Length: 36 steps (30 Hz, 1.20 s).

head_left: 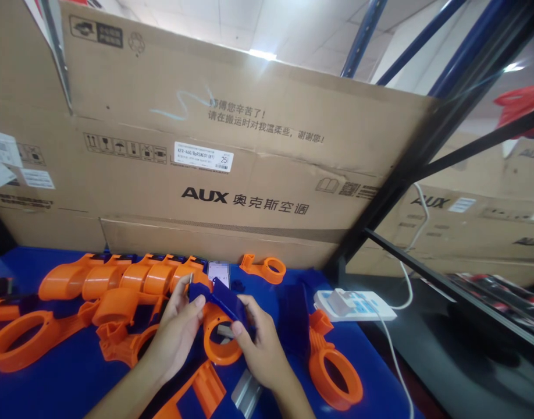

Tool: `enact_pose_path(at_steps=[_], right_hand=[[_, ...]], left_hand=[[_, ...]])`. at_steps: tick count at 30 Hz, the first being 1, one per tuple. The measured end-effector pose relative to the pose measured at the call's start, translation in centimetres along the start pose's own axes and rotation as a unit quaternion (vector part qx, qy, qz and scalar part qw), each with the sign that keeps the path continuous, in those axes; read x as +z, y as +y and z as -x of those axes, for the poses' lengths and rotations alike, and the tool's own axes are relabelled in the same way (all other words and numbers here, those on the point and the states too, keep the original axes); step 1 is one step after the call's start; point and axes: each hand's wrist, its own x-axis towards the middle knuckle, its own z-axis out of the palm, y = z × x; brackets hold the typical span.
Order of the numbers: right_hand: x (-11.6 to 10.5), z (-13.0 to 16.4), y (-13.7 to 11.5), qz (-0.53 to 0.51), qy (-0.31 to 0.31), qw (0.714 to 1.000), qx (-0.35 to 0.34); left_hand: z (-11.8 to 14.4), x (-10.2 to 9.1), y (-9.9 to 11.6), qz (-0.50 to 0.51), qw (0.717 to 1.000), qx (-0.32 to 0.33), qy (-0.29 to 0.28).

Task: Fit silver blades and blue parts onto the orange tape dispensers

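Progress looks partial: dark blue part (227, 299) held between your hands, above an orange ring (223, 356); one piece or two, cannot tell. Your left hand (184, 323) pinches one end, nearly closed; your right hand (259, 338) curls round the other. Dark-topped orange bodies (133, 279) rowed at rear look done; loose orange frame (319, 381) at right looks unfinished.

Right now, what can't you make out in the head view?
All in the head view:
- Blue part: its far side, turned away from the camera.
- Phone: its lower part, hidden behind the blue part.
- Label: its fine print, too small.
- Nearest orange piece: cut off by the bottom edge.
- Red item: cut off by the right edge.
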Motion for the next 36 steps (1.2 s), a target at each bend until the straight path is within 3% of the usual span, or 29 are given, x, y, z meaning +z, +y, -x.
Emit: enact_pose_path(at_steps=[21,30,36], right_hand=[[-0.06,-0.01,0.04,-0.015,0.031,0.999,-0.003],[-0.07,-0.16,-0.2,0.019,0.03,0.999,0.004],[0.17,-0.21,-0.23,-0.03,-0.002,0.999,0.013]], left_hand=[[-0.07,0.09,-0.04,0.008,1.0,-0.019,0.001],[-0.1,-0.2,-0.24,0.007,1.0,-0.017,0.009],[-0.16,-0.56,-0.22,0.016,1.0,-0.01,0.003]])
